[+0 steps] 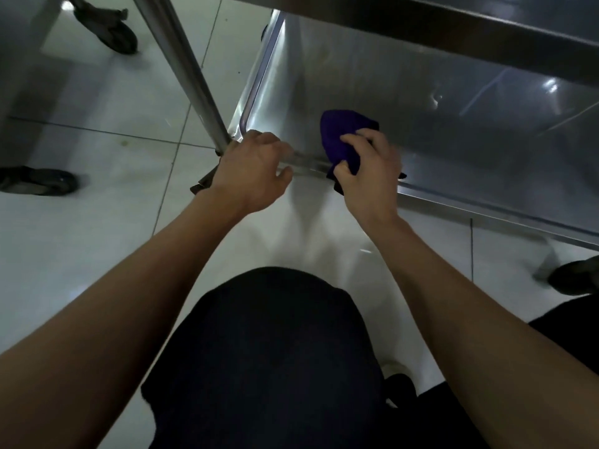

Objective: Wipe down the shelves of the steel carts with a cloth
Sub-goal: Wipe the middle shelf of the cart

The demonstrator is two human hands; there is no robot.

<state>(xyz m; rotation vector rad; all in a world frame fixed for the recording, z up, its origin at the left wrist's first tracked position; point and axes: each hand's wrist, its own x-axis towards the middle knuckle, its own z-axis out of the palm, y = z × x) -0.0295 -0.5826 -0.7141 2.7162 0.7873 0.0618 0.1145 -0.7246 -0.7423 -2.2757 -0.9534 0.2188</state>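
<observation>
At about nine o'clock a caster wheel (39,183) stands on the white tiled floor (107,228). Toward the centre, the left hand (251,171) grips the front corner of the bottom shelf (421,124) beside the cart's upright post (191,79), fingers curled over the rim. Just to its right, at one o'clock from the hand, the right hand (369,176) pinches a bunched purple cloth (343,137) that lies over the shelf's front rim. I judge the wiping of this lowest shelf is in hand; the next move needs the cloth pushed rightward along the steel while the left hand steadies the cart.
</observation>
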